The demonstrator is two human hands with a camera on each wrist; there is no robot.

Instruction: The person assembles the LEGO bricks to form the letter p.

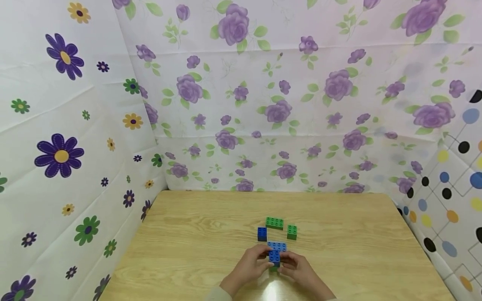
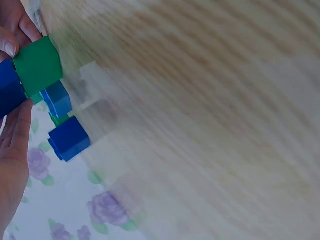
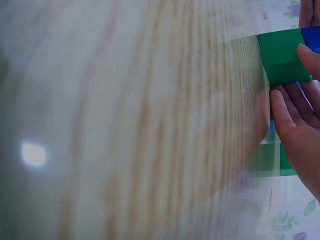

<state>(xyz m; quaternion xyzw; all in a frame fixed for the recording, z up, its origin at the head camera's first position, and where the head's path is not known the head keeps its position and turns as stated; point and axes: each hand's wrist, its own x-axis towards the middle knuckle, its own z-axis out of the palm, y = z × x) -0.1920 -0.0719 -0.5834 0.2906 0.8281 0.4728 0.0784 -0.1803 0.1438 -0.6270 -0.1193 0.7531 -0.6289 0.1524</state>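
A dark blue building brick (image 1: 274, 256) is stacked on a green building brick (image 1: 274, 269) near the table's front, between both hands. From the left, my left hand (image 1: 248, 267) holds the stack with thumb and fingers at the blue brick. My right hand (image 1: 300, 274) grips it from the right; in the right wrist view its thumb (image 3: 309, 59) lies over the seam where green brick (image 3: 284, 57) and blue brick (image 3: 312, 39) meet. Just behind the stack lies a light blue brick (image 1: 277, 246), partly covered by it and the fingers.
Beyond the hands stand a small dark blue brick (image 1: 262, 234), a longer green brick (image 1: 274, 223) and a small green brick (image 1: 291, 232). They rest on a wood-grain table (image 1: 196, 234). Flower-patterned cloth (image 1: 263, 125) hangs behind it, with more patterned cloth at both sides.
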